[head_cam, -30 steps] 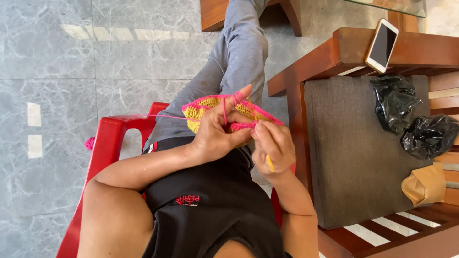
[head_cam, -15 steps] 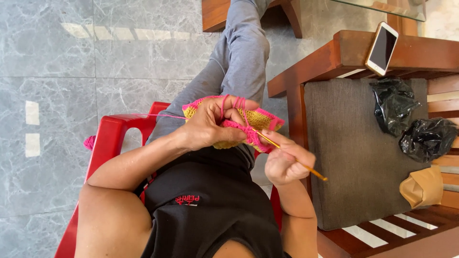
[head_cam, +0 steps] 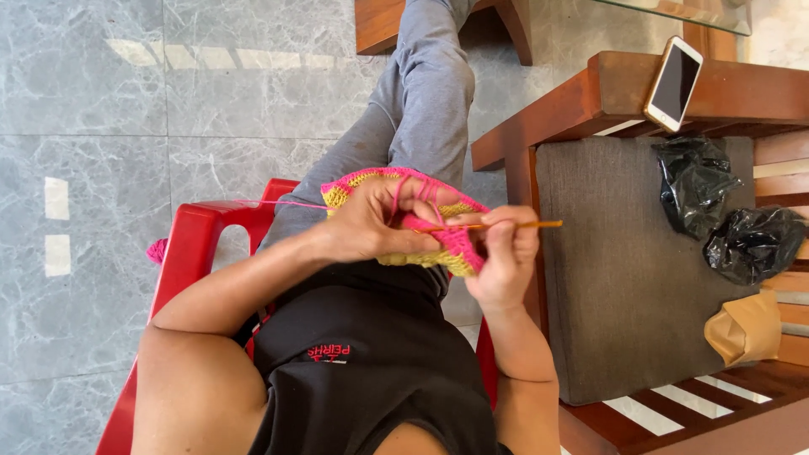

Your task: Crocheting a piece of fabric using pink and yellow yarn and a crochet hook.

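A pink and yellow crochet piece (head_cam: 459,257) lies over my lap. My left hand (head_cam: 371,226) grips it from the left, with pink yarn looped over the fingers. My right hand (head_cam: 506,253) pinches a thin orange crochet hook (head_cam: 527,224), which lies level with its tip in the work beside my left fingers. A pink yarn strand (head_cam: 282,204) runs left from the piece toward a pink yarn ball (head_cam: 157,250) beyond the arm of the red plastic chair (head_cam: 190,244) that I sit in.
To the right stands a wooden chair (head_cam: 581,93) with a dark cushion (head_cam: 615,270). A phone (head_cam: 674,82) rests on its arm. Two black plastic bags (head_cam: 695,181) and a brown paper bag (head_cam: 746,327) lie on the seat. Grey marble floor (head_cam: 126,101) spreads to the left.
My right hand has come back up to the piece from lower right, and the hook has swung from slanting down to level. My left hand has stayed on the work.
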